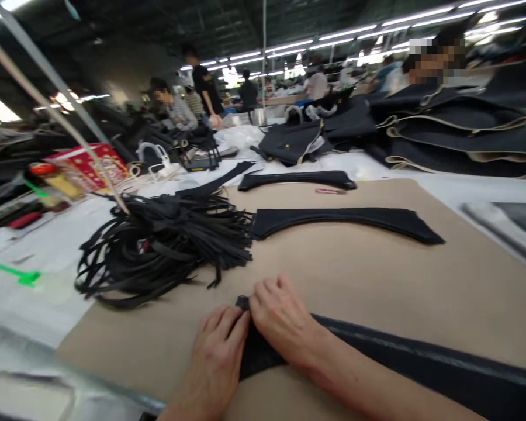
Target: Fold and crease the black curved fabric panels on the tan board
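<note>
A long black leather-like strip (447, 365) runs from the right edge to the middle front of a brown board. My left hand (217, 351) is closed at the strip's left end, its thumb and fingers pressed on the edge. Right beside it, my right hand (284, 316) has its fingers curled over the same end, where a small folded dark bit shows between the hands. The fingertips are partly hidden. Beyond the hands lie a curved black piece (333, 217) and a narrower curved stack (296, 180).
A tangled bundle of thin black straps (170, 240) lies at the left of the brown board (477, 292). A small pink-handled tool (330, 191) sits behind. Green glue spreader (26, 277) at left; stacked black panels (456, 134) at back right. Several people work farther off.
</note>
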The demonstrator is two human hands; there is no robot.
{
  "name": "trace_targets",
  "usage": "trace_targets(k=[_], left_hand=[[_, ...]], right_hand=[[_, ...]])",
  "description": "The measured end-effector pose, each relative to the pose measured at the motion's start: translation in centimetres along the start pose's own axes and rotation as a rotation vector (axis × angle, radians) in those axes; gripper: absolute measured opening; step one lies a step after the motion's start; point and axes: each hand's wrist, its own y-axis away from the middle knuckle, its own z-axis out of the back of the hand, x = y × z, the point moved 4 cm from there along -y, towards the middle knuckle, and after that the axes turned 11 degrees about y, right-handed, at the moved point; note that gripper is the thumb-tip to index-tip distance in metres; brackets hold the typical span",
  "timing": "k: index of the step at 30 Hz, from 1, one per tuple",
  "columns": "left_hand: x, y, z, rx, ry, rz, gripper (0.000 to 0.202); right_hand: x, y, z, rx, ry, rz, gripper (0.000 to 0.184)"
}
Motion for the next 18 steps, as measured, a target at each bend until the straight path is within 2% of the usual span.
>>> trace_targets(k=[4, 6, 9, 12, 15, 16, 18], left_hand=[[-0.5, -0.6, 0.2, 0.056, 0.025, 0.054, 0.039], [-0.4, -0.3, 0.3, 0.065, 0.040, 0.046, 0.042], [0.0, 0.0, 0.2, 0.060, 0.018, 0.011, 0.042], [0.4, 0.2, -0.1, 0.037, -0.036, -0.042, 0.039], [0.8, 0.3, -0.4, -0.007, -0.075, -0.106, 0.031], [0.9, 0.4, -0.6, -0.017, -0.082, -0.125, 0.031], [1.4, 0.8, -1.0, -0.034, -0.089, -0.154, 0.032]], right_hand=[[-2.0, 0.1, -0.5, 0.024, -0.058, -0.123, 0.012], [-4.1, 0.9, -0.3, 0.014, -0.113, -0.278, 0.011], [-9.0, 4.1, 0.6, -0.108, -0.306, -0.566, 0.013], [-14.9, 10.2, 1.9, -0.240, -0.454, -0.918, 0.013], [-20.0, 18.5, 3.7, -0.365, -0.560, -1.299, 0.018], [-21.2, 21.4, 4.4, -0.434, -0.593, -1.398, 0.018], [-23.3, 27.1, 6.2, -0.539, -0.503, -1.488, 0.020]])
